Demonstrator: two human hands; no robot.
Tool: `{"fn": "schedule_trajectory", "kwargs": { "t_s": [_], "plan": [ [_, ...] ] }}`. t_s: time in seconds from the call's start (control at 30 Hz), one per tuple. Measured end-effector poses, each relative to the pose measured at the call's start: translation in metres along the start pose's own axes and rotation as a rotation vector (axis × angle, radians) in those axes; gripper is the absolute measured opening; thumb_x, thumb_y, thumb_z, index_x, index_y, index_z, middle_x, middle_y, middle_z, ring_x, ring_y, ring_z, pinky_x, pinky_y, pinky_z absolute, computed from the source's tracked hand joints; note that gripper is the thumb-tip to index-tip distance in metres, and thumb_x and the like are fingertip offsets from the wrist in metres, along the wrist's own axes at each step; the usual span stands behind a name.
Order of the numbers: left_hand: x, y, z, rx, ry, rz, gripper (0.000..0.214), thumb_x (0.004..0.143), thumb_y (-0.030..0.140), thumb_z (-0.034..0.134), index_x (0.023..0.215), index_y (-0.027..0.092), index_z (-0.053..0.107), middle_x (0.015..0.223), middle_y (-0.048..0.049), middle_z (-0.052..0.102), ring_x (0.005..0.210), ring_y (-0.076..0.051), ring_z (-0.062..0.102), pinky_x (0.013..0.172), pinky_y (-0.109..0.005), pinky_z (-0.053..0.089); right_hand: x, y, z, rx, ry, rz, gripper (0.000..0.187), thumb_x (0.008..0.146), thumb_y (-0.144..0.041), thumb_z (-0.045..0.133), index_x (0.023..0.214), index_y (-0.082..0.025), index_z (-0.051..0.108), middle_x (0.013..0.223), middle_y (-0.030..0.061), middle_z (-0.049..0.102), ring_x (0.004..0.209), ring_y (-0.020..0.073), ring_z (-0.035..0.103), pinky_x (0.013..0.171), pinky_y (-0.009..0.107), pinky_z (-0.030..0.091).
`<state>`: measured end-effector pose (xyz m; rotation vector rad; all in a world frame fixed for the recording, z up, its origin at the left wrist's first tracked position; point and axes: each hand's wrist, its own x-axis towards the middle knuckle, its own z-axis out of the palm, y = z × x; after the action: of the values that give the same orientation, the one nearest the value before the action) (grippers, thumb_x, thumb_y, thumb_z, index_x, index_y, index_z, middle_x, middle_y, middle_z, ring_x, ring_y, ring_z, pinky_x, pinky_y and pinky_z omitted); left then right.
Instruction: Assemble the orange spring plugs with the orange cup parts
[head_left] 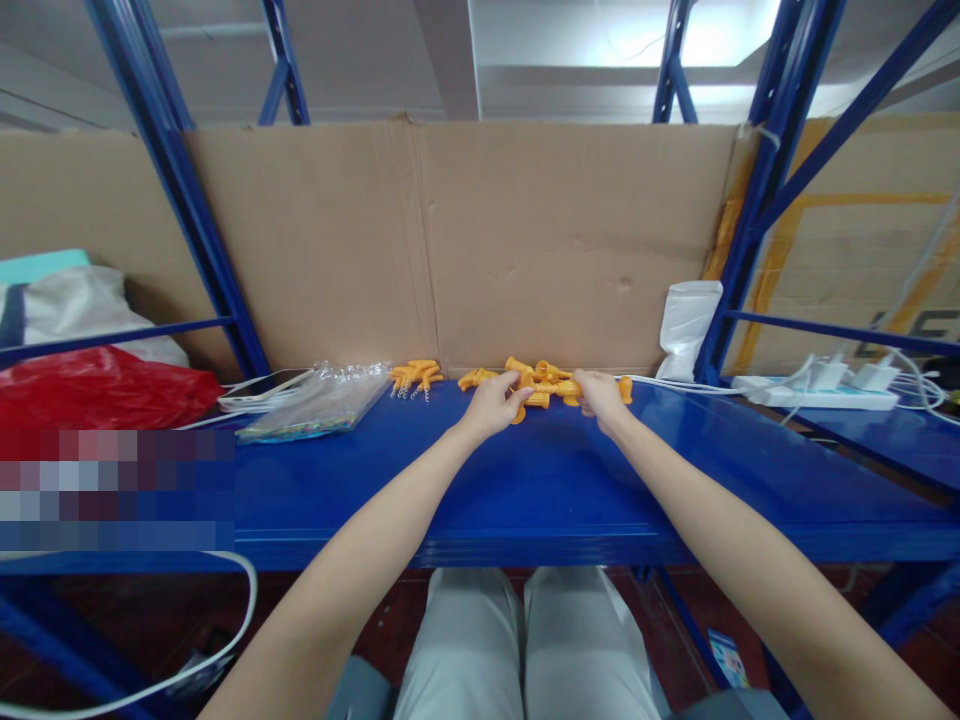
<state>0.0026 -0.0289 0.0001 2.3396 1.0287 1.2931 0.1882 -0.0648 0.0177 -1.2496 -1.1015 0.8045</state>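
Observation:
A pile of yellow-orange plastic parts, some tube-shaped with round ends, lies on the blue shelf by the cardboard. From the left, my left hand reaches into it, thumb and forefinger closed around one part. My right hand is at the pile's right side, its bent fingers closed on another part; its fingertips are partly hidden. A yellow round end shows just beyond the right hand. Farther left lies a small group of yellow corkscrew pieces, their metal spirals pointing toward me.
A clear plastic bag with flat contents lies to the left, near white cables and a red bag. At right stand a white pouch and a power strip with plugs. Cardboard walls the back between blue posts.

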Motion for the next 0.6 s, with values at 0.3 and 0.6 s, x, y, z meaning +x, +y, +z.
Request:
{"fn": "schedule_trajectory", "kwargs": {
  "t_s": [0.3, 0.6],
  "plan": [
    [0.0018, 0.0028, 0.0007, -0.061, -0.005, -0.031, 0.018, 0.085, 0.033, 0.066, 0.085, 0.015, 0.067, 0.069, -0.0014, 0.065, 0.064, -0.015, 0.058, 0.063, -0.025, 0.044, 0.0024, -0.0034, 0.0022, -0.024, 0.075, -0.011, 0.032, 0.079, -0.018, 0.050, 0.051, -0.024, 0.035, 0.034, -0.0091, 0.027, 0.032, 0.0056, 0.022, 0.032, 0.019, 0.017],
    [0.0043, -0.0014, 0.0032, -0.172, -0.012, -0.045, 0.021, 0.084, 0.037, 0.068, 0.087, 0.015, 0.067, 0.069, -0.0018, 0.067, 0.058, -0.014, 0.057, 0.059, -0.026, 0.047, 0.0056, -0.0020, 0.0033, -0.066, 0.115, -0.029, 0.033, 0.077, -0.020, 0.050, 0.050, -0.024, 0.033, 0.035, -0.0084, 0.028, 0.033, 0.0071, 0.023, 0.034, 0.021, 0.020]
  ]
}}
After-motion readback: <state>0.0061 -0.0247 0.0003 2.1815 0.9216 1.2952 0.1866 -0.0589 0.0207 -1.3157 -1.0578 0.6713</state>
